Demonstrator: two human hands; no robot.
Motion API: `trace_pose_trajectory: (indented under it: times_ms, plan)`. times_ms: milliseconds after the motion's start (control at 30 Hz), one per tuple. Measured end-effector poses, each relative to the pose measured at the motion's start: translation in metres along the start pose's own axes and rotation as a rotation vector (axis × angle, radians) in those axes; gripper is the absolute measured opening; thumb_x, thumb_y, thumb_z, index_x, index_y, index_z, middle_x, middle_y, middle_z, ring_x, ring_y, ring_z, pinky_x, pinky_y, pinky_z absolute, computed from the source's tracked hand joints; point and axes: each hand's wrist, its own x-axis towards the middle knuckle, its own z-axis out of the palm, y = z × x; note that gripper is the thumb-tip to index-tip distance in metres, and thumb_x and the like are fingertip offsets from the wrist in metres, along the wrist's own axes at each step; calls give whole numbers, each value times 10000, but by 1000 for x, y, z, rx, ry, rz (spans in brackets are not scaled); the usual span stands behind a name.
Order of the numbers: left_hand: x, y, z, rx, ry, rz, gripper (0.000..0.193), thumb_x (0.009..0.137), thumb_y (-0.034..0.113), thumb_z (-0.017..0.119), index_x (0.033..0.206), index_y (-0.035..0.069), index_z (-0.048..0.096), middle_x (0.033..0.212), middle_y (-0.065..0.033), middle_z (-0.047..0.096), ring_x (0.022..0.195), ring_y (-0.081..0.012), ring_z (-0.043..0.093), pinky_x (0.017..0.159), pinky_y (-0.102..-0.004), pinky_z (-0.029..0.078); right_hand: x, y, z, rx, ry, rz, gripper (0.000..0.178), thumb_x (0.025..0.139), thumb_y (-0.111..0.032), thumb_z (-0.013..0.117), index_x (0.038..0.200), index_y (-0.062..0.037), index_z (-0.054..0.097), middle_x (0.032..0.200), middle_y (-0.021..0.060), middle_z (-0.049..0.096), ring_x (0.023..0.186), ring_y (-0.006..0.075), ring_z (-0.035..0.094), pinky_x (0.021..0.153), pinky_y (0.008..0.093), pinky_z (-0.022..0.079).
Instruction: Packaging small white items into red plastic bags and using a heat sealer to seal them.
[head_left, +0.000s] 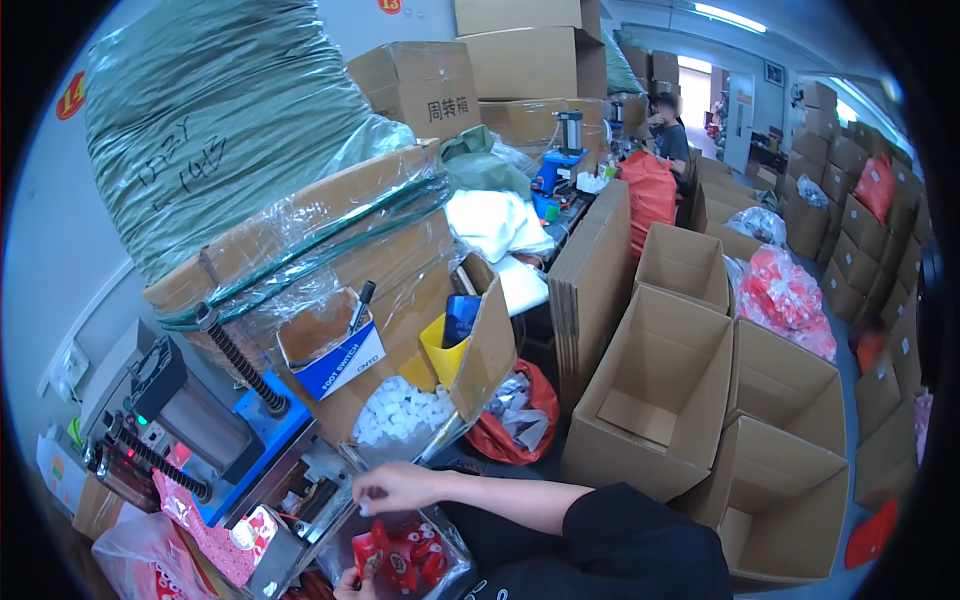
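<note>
My right hand reaches left from a black sleeve, its fingertips pinched on a small white piece beside the metal fixture of a blue press machine. Only the top of my left hand shows at the lower edge. It grips a small red piece at the mouth of a clear bag of red pieces. An open carton of small white pieces stands just behind my right hand.
A plastic-wrapped carton stack with a green sack on top rises behind the machine. Several open cardboard boxes stand on the right. Red bags and a yellow bin sit nearby. Another person sits far back.
</note>
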Motion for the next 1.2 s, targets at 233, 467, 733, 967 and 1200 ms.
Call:
trace_pose_trajectory:
  times_ms: [233, 467, 733, 967, 1200]
  plan:
    - [-11, 30, 8, -17, -89, -46, 123, 885, 56, 696, 970, -21, 739, 885, -64, 733, 792, -96, 626, 760, -249, 497, 2, -1, 35, 219, -107, -47, 267, 796, -223, 699, 969, -32, 630, 864, 104, 676, 812, 249, 653, 740, 363, 506]
    - [-21, -9, -4, 60, -33, 20, 171, 876, 47, 710, 1029, -29, 722, 928, -80, 728, 801, -109, 647, 738, -226, 505, 0, -7, 30, 107, -223, -9, 254, 791, -212, 699, 969, -40, 636, 892, 91, 682, 822, 231, 656, 753, 351, 507]
    - [-26, 52, 6, -55, -24, -190, 186, 893, 155, 690, 990, 0, 724, 826, -10, 703, 737, -74, 606, 678, -252, 489, 2, -10, 37, 289, -183, 57, 237, 822, -155, 694, 1017, -24, 656, 927, 96, 688, 850, 168, 652, 774, 312, 515]
    - [13, 72, 11, -163, 2, -256, 291, 919, 252, 693, 961, -35, 710, 832, -62, 711, 763, -73, 632, 687, -238, 508, 7, -1, 31, 337, 73, 213, 464, 880, -78, 684, 1312, -44, 521, 1194, 75, 632, 994, 141, 624, 845, 285, 506]
    - [60, 80, -2, -556, 146, -500, 272, 855, 144, 734, 1034, -43, 653, 923, -92, 702, 828, -208, 703, 743, -340, 574, 1, 8, 16, 117, 305, 191, 255, 910, -85, 657, 1154, -14, 643, 1069, 64, 682, 977, 139, 631, 816, 287, 503]
